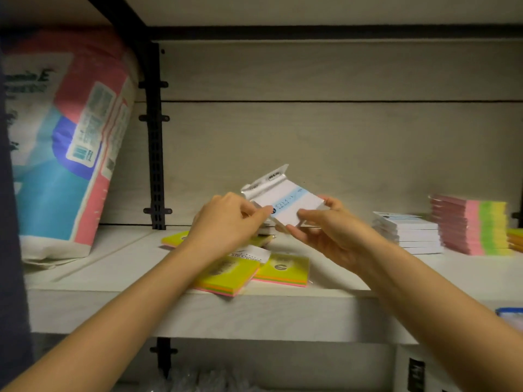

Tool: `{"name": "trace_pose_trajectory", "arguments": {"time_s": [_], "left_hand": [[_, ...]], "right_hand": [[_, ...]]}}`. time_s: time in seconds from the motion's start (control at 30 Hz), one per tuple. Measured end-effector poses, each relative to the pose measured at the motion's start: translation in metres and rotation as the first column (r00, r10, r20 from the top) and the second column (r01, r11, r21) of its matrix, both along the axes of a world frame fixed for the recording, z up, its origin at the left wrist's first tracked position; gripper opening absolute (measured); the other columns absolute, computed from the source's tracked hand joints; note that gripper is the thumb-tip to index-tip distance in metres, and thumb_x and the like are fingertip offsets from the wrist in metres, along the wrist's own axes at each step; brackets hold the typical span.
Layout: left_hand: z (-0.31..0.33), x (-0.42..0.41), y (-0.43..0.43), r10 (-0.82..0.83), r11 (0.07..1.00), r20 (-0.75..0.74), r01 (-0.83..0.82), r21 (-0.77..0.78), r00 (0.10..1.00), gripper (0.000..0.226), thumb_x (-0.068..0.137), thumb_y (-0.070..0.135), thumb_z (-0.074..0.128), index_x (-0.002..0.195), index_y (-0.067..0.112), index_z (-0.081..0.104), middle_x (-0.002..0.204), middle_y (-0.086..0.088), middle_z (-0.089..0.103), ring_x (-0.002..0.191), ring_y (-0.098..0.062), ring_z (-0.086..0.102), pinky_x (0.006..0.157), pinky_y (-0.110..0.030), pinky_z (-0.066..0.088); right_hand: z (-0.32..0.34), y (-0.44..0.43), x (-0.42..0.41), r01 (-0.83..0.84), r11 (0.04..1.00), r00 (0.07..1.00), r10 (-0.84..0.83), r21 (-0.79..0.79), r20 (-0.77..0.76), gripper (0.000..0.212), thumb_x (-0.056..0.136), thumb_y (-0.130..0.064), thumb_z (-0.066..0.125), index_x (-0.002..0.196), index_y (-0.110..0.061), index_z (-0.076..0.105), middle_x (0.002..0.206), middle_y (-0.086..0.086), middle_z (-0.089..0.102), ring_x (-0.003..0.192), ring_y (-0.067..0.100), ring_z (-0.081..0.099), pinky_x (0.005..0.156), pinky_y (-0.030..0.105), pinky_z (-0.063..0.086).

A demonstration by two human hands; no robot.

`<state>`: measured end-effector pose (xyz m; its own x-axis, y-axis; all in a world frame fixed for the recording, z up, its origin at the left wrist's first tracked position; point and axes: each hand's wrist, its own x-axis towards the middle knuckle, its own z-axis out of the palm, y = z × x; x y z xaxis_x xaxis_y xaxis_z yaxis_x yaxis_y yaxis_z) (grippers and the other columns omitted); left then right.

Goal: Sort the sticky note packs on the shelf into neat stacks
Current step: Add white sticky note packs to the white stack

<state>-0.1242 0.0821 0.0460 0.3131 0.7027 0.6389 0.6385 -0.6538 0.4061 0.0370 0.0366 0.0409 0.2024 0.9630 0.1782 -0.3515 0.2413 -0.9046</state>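
Observation:
Above the middle of the shelf [325, 301] both hands hold one white sticky note pack [285, 200] with a pale blue band and a clear hang tab. My left hand [226, 222] pinches its left edge. My right hand [325, 227] grips its right and lower edge. Under the hands lie loose yellow-green packs [283, 268] with pink and orange edges, and another pack [174, 239] further left. At the right stands a stack of white packs [407, 232], and beside it a tall stack of pink, green and yellow packs [475, 224].
A large pink, blue and white soft bag [65, 142] leans at the shelf's left end against a black slotted upright [154, 137]. Orange packs [516, 239] show at the far right edge. A blue-rimmed object [510, 314] sits lower right.

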Motion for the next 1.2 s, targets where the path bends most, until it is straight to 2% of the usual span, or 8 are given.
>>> {"name": "trace_pose_trajectory", "arguments": {"time_s": [0.13,0.3,0.5,0.63,0.87,0.93,1.1,1.2], "left_hand": [[0.002,0.018,-0.004,-0.209,0.935,0.257,0.270,-0.232,0.944,0.025,0.088,0.024,0.060,0.089,0.004,0.074,0.085,-0.014,0.075,0.069,-0.018,0.065,0.080,-0.030,0.054],[-0.005,0.034,-0.010,-0.265,0.839,0.536,0.466,-0.281,0.801,0.017,0.088,0.010,0.059,0.098,0.002,0.070,0.074,-0.016,0.068,0.046,-0.006,0.053,0.048,-0.013,0.046],[0.002,0.062,-0.015,-0.205,0.919,0.506,0.343,-0.194,0.838,0.016,0.082,0.024,0.068,0.094,0.021,0.058,0.066,-0.001,0.070,0.057,-0.014,0.058,0.064,-0.030,0.051],[0.009,0.101,-0.022,-0.305,0.913,0.432,0.390,-0.121,0.849,0.005,0.082,0.024,0.068,0.083,0.025,0.063,0.061,0.007,0.072,0.056,-0.005,0.061,0.062,-0.020,0.049],[0.008,0.190,-0.032,-0.524,0.813,0.243,0.564,-0.143,0.816,0.029,0.084,0.011,0.065,0.111,0.021,0.067,0.114,0.003,0.070,0.107,-0.002,0.063,0.105,-0.032,0.044],[0.011,0.212,-0.031,-0.497,0.838,0.166,0.521,-0.165,0.852,0.030,0.086,0.014,0.063,0.116,0.018,0.066,0.120,0.003,0.067,0.113,-0.003,0.060,0.108,-0.033,0.041],[0.009,0.248,-0.022,-0.383,0.910,0.050,0.386,-0.153,0.923,0.032,0.089,0.010,0.058,0.120,0.013,0.063,0.126,-0.001,0.064,0.116,-0.005,0.058,0.105,-0.024,0.041],[0.001,0.256,-0.015,-0.392,0.897,0.075,0.399,-0.190,0.917,0.032,0.091,0.007,0.053,0.122,0.009,0.061,0.129,-0.002,0.061,0.117,-0.005,0.057,0.104,-0.020,0.040]], "right_hand": [[-0.009,-0.008,-0.007,0.110,0.990,0.994,-0.111,0.092,0.012,0.037,0.092,0.000,0.048,0.118,-0.018,0.028,0.110,0.018,0.064,0.058,0.017,0.069,0.055,0.022,0.058],[-0.016,-0.019,0.006,0.236,0.961,0.964,-0.249,0.142,0.087,0.022,0.093,-0.001,0.048,0.101,-0.016,0.034,0.097,0.013,0.065,0.062,0.014,0.063,0.053,0.017,0.056],[-0.016,-0.034,0.039,0.311,0.924,0.917,-0.353,0.221,0.184,0.026,0.090,-0.003,0.053,0.107,-0.013,0.037,0.083,0.001,0.058,0.064,0.011,0.062,0.055,0.016,0.055],[-0.009,-0.046,0.081,0.350,0.900,0.892,-0.405,0.260,0.202,0.024,0.090,-0.006,0.055,0.108,-0.012,0.039,0.085,0.002,0.057,0.060,0.012,0.059,0.063,0.022,0.055],[0.005,-0.061,0.188,0.325,0.909,0.802,-0.411,0.260,0.435,0.025,0.086,-0.011,0.063,0.099,-0.016,0.042,0.099,0.003,0.058,0.068,0.009,0.061,0.051,0.015,0.050],[0.009,-0.058,0.216,0.361,0.888,0.680,-0.459,0.284,0.572,0.029,0.084,-0.018,0.066,0.101,-0.016,0.043,0.100,0.002,0.058,0.070,0.011,0.058,0.058,0.023,0.047],[0.002,-0.043,0.247,0.429,0.811,0.191,-0.513,0.398,0.837,0.032,0.086,-0.033,0.061,0.106,-0.012,0.048,0.105,0.007,0.062,0.095,0.029,0.058,0.079,0.036,0.047],[-0.006,-0.035,0.252,0.431,0.806,0.069,-0.478,0.407,0.875,0.034,0.089,-0.035,0.055,0.110,-0.009,0.048,0.114,0.013,0.062,0.109,0.032,0.054,0.087,0.039,0.045]]}}
